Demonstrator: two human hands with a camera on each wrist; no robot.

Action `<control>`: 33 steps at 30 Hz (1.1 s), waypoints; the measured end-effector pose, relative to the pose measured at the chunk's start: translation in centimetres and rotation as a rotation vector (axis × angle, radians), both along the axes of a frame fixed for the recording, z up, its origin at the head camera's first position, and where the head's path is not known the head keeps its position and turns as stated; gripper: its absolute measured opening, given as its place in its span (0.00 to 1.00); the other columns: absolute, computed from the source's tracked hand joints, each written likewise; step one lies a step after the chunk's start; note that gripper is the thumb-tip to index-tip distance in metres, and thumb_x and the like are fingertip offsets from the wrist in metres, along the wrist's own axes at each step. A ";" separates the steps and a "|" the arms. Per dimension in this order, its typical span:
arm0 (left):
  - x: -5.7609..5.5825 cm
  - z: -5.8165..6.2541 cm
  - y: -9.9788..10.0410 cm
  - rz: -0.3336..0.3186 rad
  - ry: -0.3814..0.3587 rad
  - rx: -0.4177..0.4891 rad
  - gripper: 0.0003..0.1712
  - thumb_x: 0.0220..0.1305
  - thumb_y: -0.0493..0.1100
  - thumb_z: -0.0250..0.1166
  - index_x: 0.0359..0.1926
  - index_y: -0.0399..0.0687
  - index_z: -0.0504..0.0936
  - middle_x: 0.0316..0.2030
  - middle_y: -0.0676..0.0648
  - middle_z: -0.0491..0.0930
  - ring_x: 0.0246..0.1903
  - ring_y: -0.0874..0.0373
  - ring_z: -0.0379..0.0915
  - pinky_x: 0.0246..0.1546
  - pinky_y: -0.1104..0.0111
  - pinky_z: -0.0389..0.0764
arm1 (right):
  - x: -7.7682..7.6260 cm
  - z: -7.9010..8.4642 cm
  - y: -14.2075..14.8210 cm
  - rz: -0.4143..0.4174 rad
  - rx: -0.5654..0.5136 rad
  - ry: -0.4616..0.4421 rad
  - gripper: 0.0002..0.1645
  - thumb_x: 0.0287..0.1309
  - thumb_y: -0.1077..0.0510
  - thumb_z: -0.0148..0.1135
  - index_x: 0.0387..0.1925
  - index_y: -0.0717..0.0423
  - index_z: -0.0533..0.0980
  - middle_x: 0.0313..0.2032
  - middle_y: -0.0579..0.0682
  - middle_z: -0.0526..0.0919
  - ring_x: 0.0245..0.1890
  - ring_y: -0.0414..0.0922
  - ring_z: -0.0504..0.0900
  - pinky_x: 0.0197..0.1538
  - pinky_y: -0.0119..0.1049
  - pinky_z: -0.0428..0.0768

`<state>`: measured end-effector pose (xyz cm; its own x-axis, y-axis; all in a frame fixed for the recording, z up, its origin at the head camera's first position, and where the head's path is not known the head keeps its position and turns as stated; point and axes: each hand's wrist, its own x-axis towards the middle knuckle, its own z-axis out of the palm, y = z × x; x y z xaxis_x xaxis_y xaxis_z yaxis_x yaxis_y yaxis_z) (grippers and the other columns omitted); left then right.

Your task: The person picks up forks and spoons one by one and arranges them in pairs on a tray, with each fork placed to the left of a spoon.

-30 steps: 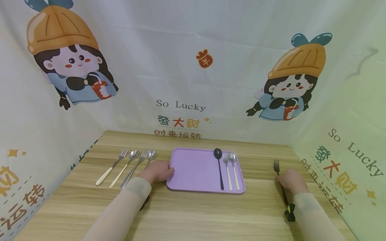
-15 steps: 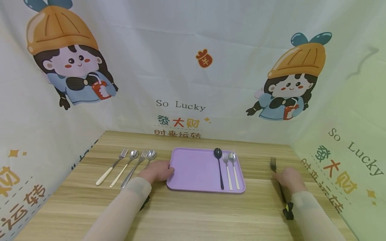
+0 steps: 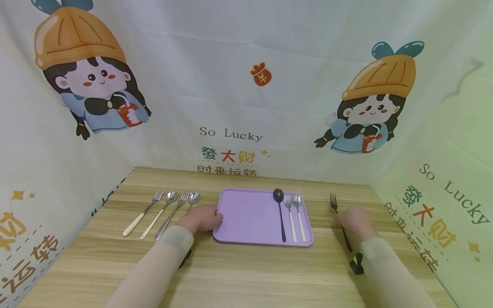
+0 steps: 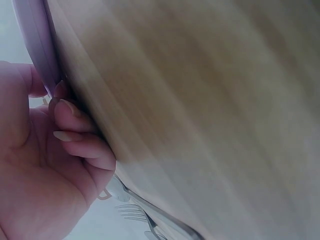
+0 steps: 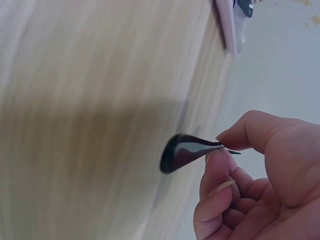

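Head view: dark fork [image 3: 334, 203] is pinched in right hand [image 3: 357, 221]

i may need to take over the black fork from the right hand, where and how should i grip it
I'd probably pinch the black fork by its lower handle, crosswise, coming from the purple tray side, where bare tabletop lies between. It is narrow; the right hand pinches it nearer the tines, leaving that end sticking out.
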<state>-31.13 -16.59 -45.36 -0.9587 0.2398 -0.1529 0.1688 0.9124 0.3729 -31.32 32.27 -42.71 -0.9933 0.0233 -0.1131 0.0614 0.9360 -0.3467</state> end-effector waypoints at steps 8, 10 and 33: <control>-1.2 -1.3 -0.3 -0.006 -0.007 0.001 0.16 0.77 0.53 0.53 0.37 0.51 0.80 0.38 0.46 0.84 0.37 0.49 0.77 0.45 0.53 0.80 | 1.6 2.5 -4.0 0.017 0.013 0.005 0.28 0.73 0.47 0.63 0.17 0.50 0.69 0.23 0.49 0.75 0.27 0.47 0.75 0.34 0.41 0.76; -0.9 -0.9 -0.2 -0.005 -0.014 0.004 0.16 0.77 0.53 0.53 0.38 0.51 0.81 0.38 0.46 0.85 0.38 0.49 0.77 0.47 0.53 0.80 | 1.5 2.6 -4.5 0.016 0.007 0.004 0.28 0.73 0.47 0.63 0.16 0.49 0.68 0.21 0.48 0.74 0.26 0.47 0.75 0.35 0.41 0.76; 0.4 0.3 0.2 0.004 0.002 -0.003 0.15 0.79 0.51 0.54 0.41 0.49 0.82 0.43 0.45 0.86 0.41 0.50 0.78 0.56 0.50 0.82 | 0.7 3.1 -11.0 0.002 -0.142 -0.004 0.29 0.72 0.48 0.68 0.16 0.48 0.67 0.17 0.41 0.68 0.20 0.40 0.68 0.27 0.33 0.70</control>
<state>-30.75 -16.43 -45.07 -0.9599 0.2360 -0.1516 0.1662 0.9140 0.3700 -30.61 21.28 -39.56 -0.9929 0.0048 -0.1191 0.0612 0.8778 -0.4750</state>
